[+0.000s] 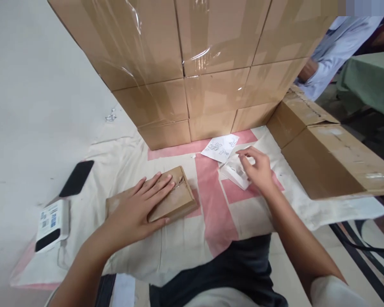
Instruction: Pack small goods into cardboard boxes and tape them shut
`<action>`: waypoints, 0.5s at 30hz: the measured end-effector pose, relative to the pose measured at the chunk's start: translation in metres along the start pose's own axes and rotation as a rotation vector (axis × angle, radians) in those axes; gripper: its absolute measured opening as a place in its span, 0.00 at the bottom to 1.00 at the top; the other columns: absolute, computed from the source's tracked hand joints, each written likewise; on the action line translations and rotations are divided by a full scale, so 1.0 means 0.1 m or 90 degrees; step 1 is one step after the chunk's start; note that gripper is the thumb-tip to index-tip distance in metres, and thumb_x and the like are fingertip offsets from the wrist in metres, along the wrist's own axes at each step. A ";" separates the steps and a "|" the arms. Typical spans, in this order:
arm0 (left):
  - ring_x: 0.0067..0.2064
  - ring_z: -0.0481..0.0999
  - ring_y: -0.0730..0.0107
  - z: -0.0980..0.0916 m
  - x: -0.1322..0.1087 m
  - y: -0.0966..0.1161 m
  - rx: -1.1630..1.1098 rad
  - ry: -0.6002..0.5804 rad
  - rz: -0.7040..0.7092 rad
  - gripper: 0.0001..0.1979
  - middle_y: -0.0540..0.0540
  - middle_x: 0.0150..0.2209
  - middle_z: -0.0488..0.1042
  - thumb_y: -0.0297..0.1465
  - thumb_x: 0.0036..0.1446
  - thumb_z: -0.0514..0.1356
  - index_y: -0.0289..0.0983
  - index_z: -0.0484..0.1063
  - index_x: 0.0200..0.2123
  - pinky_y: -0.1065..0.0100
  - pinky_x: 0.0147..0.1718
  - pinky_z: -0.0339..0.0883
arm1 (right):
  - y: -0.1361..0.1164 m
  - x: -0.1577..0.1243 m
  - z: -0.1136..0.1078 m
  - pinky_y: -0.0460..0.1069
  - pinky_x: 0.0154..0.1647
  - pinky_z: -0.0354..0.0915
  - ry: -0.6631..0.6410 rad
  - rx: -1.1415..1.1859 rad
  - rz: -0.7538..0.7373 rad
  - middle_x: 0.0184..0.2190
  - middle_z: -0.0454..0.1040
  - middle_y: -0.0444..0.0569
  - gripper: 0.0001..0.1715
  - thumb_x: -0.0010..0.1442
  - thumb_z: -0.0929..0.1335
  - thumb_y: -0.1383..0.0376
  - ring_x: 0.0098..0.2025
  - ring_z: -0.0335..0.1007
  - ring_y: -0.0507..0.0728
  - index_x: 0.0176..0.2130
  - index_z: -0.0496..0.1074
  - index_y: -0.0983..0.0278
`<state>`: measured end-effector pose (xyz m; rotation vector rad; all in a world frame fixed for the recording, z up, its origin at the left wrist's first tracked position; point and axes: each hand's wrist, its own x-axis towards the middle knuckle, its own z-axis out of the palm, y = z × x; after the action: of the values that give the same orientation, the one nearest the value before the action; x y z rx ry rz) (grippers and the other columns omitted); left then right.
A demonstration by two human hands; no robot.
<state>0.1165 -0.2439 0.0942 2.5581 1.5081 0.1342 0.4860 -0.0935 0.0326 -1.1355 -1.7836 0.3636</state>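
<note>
My left hand [152,200] lies flat on a small brown cardboard box [169,204], its fingers spread over the top. Near one end of that box the top surface looks torn or scuffed. Over a small white open packet or box [235,172], my right hand [256,166] has its fingers curled and thumb drawn in. Whatever is between those fingertips, if anything, is too small to make out. Beside the white packet, a white paper with printed drawings [219,148] lies on the pink and cream cloth [214,217].
Taped cardboard boxes [217,94] stand stacked like a wall at the back. An open carton [326,157] sits on the right. At left are a black phone-like slab [77,178] and a white labelled box [53,221]. A person's sleeve [342,51] shows behind.
</note>
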 end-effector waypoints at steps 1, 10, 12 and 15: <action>0.76 0.47 0.47 -0.05 0.08 -0.06 0.010 -0.021 0.010 0.43 0.48 0.75 0.49 0.50 0.64 0.59 0.52 0.40 0.75 0.40 0.71 0.47 | 0.20 0.22 0.00 0.56 0.44 0.70 -0.028 -0.021 0.026 0.38 0.80 0.51 0.11 0.63 0.66 0.66 0.40 0.76 0.60 0.39 0.80 0.61; 0.74 0.54 0.54 -0.06 0.46 -0.26 -0.010 0.011 0.067 0.35 0.51 0.71 0.60 0.42 0.66 0.61 0.54 0.52 0.72 0.39 0.72 0.49 | 0.95 1.11 0.59 0.62 0.60 0.62 -0.426 -0.201 -0.040 0.52 0.73 0.59 0.23 0.64 0.66 0.70 0.56 0.67 0.66 0.56 0.79 0.59; 0.74 0.55 0.56 -0.05 0.43 -0.24 -0.025 0.016 0.071 0.34 0.51 0.71 0.59 0.40 0.67 0.60 0.54 0.52 0.73 0.41 0.72 0.51 | 0.94 1.13 0.68 0.64 0.61 0.58 -0.458 -0.210 -0.065 0.55 0.70 0.59 0.23 0.66 0.65 0.69 0.60 0.62 0.68 0.57 0.79 0.56; 0.73 0.58 0.59 -0.03 0.38 -0.17 -0.015 0.018 0.066 0.33 0.51 0.72 0.57 0.36 0.70 0.56 0.53 0.48 0.74 0.46 0.71 0.55 | 0.91 1.13 0.78 0.65 0.60 0.57 -0.468 -0.195 -0.070 0.55 0.68 0.59 0.22 0.68 0.64 0.67 0.59 0.60 0.68 0.56 0.79 0.54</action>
<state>0.1195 -0.2021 0.0935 2.6262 1.3741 0.2010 0.4566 0.0642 -0.0036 -1.1899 -2.6055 0.4943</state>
